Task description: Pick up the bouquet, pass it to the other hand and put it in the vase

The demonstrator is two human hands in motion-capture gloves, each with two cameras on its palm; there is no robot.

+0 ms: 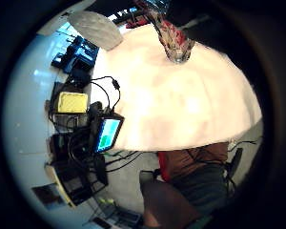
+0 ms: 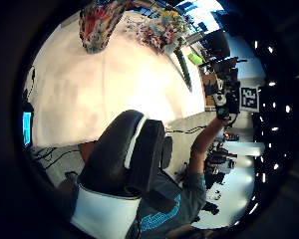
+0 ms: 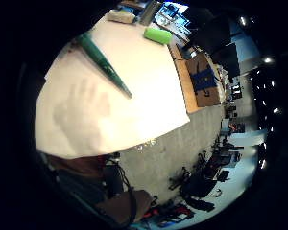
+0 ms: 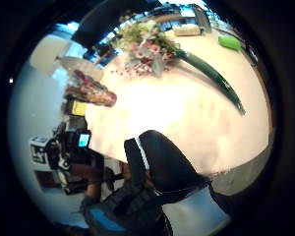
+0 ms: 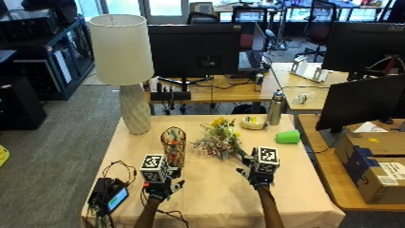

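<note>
The bouquet (image 5: 218, 137) lies on the cloth-covered table (image 5: 215, 199), pale flowers toward the vase and green wrapped stems (image 5: 244, 153) pointing at my right hand. The patterned glass vase (image 5: 173, 142) stands upright just left of it. My left hand (image 5: 162, 186) hovers near the table's front, in front of the vase, holding nothing. My right hand (image 5: 255, 176) hovers by the stem end with fingers spread, touching nothing. The palm views show the vase (image 1: 176, 43), the bouquet (image 4: 147, 44) and the green stems (image 3: 103, 62) lying free on the cloth.
A white lamp (image 5: 123, 66) stands at the back left. Behind the bouquet are a metal bottle (image 5: 274, 108), a roll (image 5: 253, 122) and a tipped green cup (image 5: 288, 137). A small screen device with cables (image 5: 114, 194) lies at the front left corner.
</note>
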